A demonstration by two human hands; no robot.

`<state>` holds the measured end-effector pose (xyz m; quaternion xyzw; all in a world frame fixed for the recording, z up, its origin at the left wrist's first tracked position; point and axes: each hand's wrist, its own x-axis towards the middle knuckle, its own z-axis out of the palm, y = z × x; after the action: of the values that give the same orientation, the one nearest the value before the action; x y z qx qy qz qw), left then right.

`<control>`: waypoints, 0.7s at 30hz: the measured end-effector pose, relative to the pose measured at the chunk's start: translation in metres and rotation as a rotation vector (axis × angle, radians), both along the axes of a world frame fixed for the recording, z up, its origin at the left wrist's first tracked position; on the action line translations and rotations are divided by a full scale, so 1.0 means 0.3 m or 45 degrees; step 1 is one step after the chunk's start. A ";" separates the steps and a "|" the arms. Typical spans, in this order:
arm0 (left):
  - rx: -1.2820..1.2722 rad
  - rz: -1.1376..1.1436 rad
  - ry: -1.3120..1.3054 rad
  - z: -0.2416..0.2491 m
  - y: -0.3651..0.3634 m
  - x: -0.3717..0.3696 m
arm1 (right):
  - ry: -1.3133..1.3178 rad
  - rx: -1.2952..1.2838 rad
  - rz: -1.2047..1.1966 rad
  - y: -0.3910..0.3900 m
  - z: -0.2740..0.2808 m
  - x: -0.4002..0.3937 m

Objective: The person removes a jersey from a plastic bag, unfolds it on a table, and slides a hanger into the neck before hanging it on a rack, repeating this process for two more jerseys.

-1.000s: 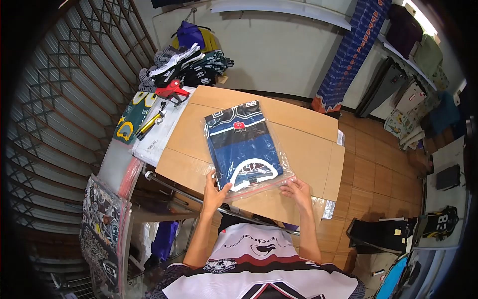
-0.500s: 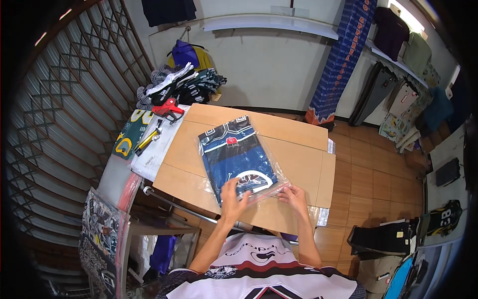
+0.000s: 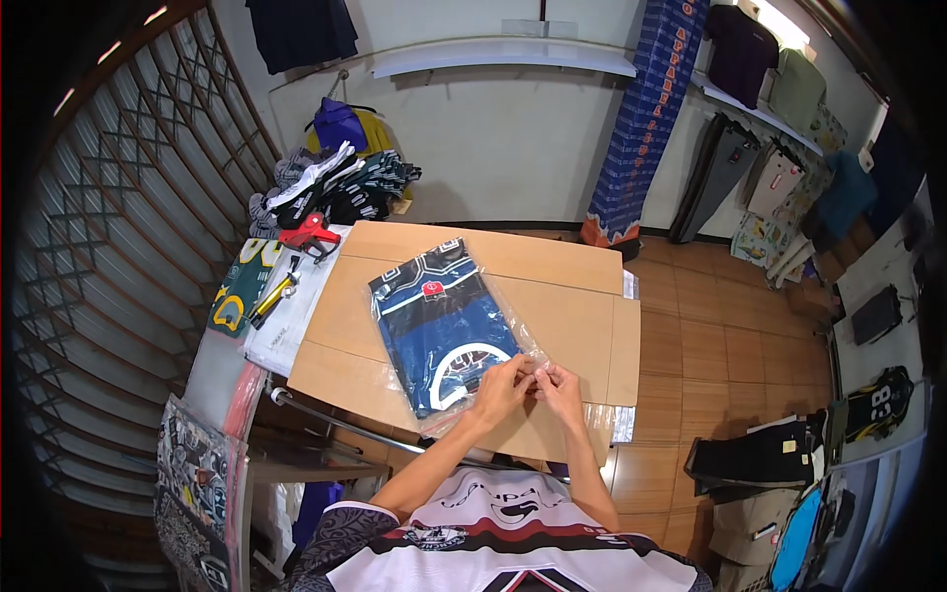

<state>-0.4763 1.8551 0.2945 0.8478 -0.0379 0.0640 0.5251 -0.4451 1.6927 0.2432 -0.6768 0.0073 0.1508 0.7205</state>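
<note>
A folded blue and black jersey [image 3: 419, 326] lies inside a clear plastic bag [image 3: 506, 321] on a flat sheet of cardboard [image 3: 562, 306]. It has white trim, a red label near the collar and a white curved print at its lower end. My left hand [image 3: 501, 390] is closed on the near right corner of the bag, its fingertips pinched together. Right beside it, my right hand [image 3: 562, 395] pinches the same corner with thumb and fingers. The fingers partly hide the bag's edge between them.
Left of the cardboard lie a red tape dispenser [image 3: 311, 235], a yellow and black tool [image 3: 276, 296] and a green jersey [image 3: 247, 279]. A clothes pile [image 3: 340, 187] stands behind them. A metal rail [image 3: 345, 422] runs along the near side.
My left hand has moved right, from above the jersey's print to the bag's corner beside my right hand. Both hands now meet there. The whole view has shifted slightly.
</note>
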 end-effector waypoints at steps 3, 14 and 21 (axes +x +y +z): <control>-0.048 -0.006 0.055 -0.002 0.018 0.014 | -0.019 -0.037 -0.002 0.007 -0.002 -0.002; -0.175 0.055 0.137 0.000 0.043 0.042 | -0.188 -0.129 0.004 0.007 -0.028 -0.015; 0.058 -0.002 -0.009 -0.030 0.009 0.026 | -0.150 -0.144 -0.043 0.019 0.030 -0.023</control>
<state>-0.4684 1.8579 0.2855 0.8593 -0.0418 0.0656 0.5055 -0.4519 1.6983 0.2521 -0.7239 -0.0151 0.0980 0.6828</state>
